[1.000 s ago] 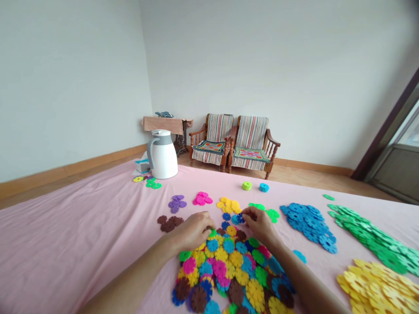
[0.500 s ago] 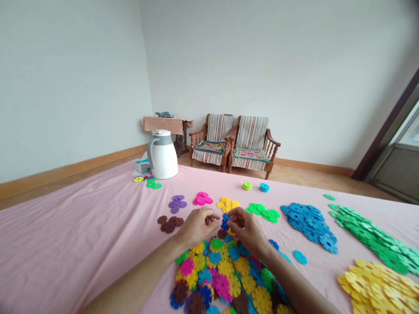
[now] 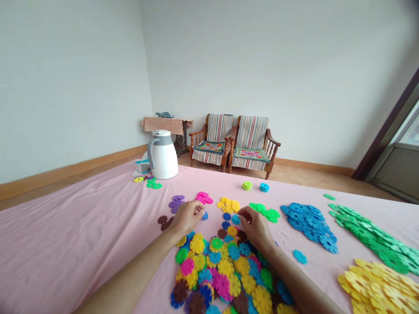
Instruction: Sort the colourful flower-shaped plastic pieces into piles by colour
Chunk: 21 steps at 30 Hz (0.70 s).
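Observation:
My left hand (image 3: pixel 187 216) is closed in a pinch, a small blue notched plastic disc (image 3: pixel 205 216) at its fingertips. To the right, my right hand (image 3: pixel 257 226) has its fingers pinched at the edge of a light blue notched disc (image 3: pixel 235 219). Between the hands lie two dark blue discs (image 3: pixel 226 216), one nearer me than the other. A mixed pile of coloured discs (image 3: pixel 225 266) spreads below both hands, partly covered by my right forearm. Purple discs (image 3: pixel 176 203) and brown discs (image 3: pixel 163 220) sit beside my left hand, partly hidden by it.
Pink (image 3: pixel 204 197), yellow (image 3: pixel 228 204) and green discs (image 3: pixel 268 213) form small groups on the pink cloth (image 3: pixel 108 226). Larger blue (image 3: pixel 307 224), green (image 3: pixel 373 237) and yellow heaps (image 3: pixel 382 288) lie right. A white jug (image 3: pixel 164 159) stands at the back left.
My left hand has moved left, away from the middle, with a blue disc at its fingertips. My right hand has shifted slightly right; a light blue disc now shows at its fingers.

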### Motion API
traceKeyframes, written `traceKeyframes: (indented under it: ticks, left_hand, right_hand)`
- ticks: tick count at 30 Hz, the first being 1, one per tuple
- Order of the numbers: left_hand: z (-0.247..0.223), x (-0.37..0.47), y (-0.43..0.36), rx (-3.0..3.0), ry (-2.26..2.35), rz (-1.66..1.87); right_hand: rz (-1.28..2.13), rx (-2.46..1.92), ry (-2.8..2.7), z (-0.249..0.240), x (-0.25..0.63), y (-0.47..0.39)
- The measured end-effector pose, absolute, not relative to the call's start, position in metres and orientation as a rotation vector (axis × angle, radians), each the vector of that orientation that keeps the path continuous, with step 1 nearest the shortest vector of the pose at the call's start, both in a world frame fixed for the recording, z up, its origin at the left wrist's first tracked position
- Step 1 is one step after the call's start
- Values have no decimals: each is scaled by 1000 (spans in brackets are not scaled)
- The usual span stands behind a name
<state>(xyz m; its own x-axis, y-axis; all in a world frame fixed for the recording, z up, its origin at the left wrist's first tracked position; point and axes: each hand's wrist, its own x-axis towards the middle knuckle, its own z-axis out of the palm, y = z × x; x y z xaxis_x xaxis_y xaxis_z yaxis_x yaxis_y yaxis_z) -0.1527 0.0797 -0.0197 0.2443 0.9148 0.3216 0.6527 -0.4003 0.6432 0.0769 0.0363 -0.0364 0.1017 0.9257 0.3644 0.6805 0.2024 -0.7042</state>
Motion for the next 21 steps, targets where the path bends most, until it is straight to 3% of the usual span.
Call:
traceKeyframes:
  ticks: [9, 21]
  left_hand:
    - [-10, -151, 70, 2389, 1523, 1004]
    - [-5, -157, 74, 2333, 1587, 1100]
  right_hand:
    - [133, -1400, -2112, -23, 69, 36]
    - [55, -1607, -2487, -7, 57, 54]
